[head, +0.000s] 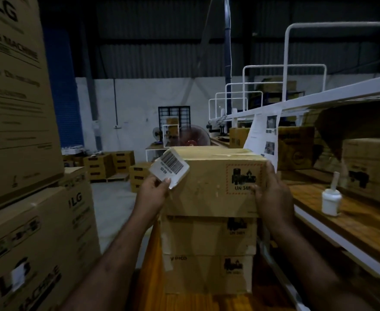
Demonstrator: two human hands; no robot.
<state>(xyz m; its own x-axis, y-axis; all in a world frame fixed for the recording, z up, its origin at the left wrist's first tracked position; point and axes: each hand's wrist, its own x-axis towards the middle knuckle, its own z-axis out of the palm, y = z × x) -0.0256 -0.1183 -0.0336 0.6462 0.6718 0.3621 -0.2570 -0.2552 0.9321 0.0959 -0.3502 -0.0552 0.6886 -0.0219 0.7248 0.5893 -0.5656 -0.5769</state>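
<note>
Stack of three closed cartons, dead centre, sitting on an orange-brown wooden surface (153, 277). All sealed, contents not visible.

- Top carton (209, 189): tape across the lid, battery hazard mark (244, 178) with a red hatched border and "UN 348…" on the near face.
- Middle carton (207, 235) and bottom carton (207, 274): same hazard print on the near face, bottom one also reads "PICO".

Hands:
- Left hand (153, 189): thumb and fingers pinch the lower edge of a white barcode label (169, 168). The label sits at the top carton's upper-left corner, its lower part off the cardboard, "50 39" printed under the bars.
- Right hand (272, 194): grips the top carton's right edge, thumb on the near face just beside the hazard mark, fingers wrapped round the side.

Around it:
- Left: two big LG washing machine boxes, upper (12, 97) stacked on lower (38, 243), both closed.
- Right: white-framed shelf with a wooden board (352, 225). On it a white jar (331, 202), open, with a stick (335, 180) standing in it; can't tell what's in the jar. More closed cartons (368, 173) behind it.
- Printed sheet (265, 135) hangs from the shelf rail above the stack.
- Far floor: low stacks of small cartons (108, 163), plus a fan (194, 136).
</note>
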